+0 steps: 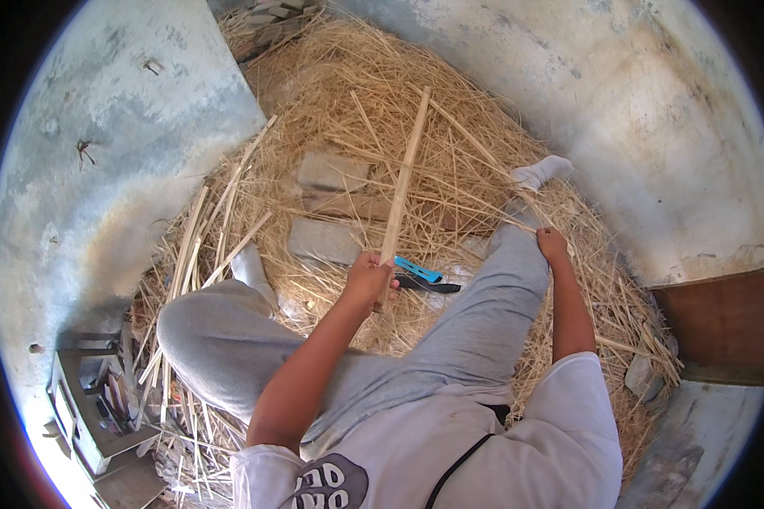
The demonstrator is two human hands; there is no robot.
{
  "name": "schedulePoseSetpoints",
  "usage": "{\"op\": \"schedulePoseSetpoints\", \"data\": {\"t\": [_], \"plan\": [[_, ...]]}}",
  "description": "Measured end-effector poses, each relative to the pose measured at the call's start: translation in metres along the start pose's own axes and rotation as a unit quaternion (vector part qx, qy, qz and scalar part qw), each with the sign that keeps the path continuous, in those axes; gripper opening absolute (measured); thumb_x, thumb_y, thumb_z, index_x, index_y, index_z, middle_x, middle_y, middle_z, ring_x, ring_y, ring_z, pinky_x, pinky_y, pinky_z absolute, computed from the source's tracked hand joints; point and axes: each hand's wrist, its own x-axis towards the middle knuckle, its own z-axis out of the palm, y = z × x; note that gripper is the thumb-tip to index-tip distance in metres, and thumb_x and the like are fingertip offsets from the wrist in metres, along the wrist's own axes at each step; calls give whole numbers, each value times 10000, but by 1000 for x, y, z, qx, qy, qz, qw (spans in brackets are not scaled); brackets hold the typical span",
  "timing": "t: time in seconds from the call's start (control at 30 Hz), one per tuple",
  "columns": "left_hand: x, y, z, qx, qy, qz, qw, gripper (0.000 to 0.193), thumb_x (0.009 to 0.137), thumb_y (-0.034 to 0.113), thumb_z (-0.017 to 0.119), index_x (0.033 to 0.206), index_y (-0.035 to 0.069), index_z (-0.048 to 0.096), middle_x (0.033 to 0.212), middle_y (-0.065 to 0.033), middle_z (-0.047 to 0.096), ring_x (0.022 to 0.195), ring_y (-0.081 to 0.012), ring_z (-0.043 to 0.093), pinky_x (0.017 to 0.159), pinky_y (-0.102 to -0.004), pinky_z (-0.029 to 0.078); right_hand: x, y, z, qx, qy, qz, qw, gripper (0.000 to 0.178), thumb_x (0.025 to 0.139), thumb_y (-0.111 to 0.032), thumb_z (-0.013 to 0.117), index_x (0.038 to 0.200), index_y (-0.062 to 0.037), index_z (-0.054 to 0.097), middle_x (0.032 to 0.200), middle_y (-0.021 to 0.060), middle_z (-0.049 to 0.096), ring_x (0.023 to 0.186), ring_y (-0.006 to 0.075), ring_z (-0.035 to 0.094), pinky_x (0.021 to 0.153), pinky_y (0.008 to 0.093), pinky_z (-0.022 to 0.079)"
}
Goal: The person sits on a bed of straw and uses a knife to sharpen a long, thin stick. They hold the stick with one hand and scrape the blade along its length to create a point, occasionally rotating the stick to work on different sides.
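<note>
The left hand [370, 280] is clasping a flat wooden strip [407, 174]; the right hand [553, 244] is curling its fingers beside the grey trouser leg [488, 293], their hold unclear

Wht short-slv tee [399, 437] w/ dk rounded print [331, 483], gry pants [458, 318], wht socks [542, 172], thin blk strap [457, 467]

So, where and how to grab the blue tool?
Probably the right half of the blue tool, pinched across its long edges, from the right: it's slim, its left end is close by the left hand, and the black tool lies along its near side.
</note>
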Motion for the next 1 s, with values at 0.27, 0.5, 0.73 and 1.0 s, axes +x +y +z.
{"op": "schedulePoseSetpoints", "data": {"t": [0.27,0.5,0.73,1.0], "plan": [[4,-4,4,5,11,52,999,129,995,162,520,958,83,426,810,-105,635,570,-132,554,453,-300,458,-18,-17,-19,-40,-54,-29,997,739,841,-636,566,1192,11,634,1172,277,638,1139,408,598,972,465,453],[8,-11,5,-2,24,75,997,148,997,176,518,930,89,419,758,-89,626,515,-124,518,433,-303,441,-30,-18,-23,7,-10,-45,999,668,809,-602,669,1090,4,664,1041,262,675,1027,401,643,881,444,491],[2,-4,8,-3,34,82,996,155,993,179,523,927,87,417,745,-82,617,500,-128,513,421,-304,431,-46,-32,-31,52,111,-24,992,589,784,-584,710,957,-23,660,862,236,663,851,399,651,748,443,490],[-10,4,6,-11,37,82,996,151,990,173,527,931,91,415,740,-83,611,511,-127,513,420,-301,421,-28,-57,-40,-142,62,-12,988,612,797,-555,694,1165,-70,635,1280,219,561,1204,387,519,1014,533,377]]}}
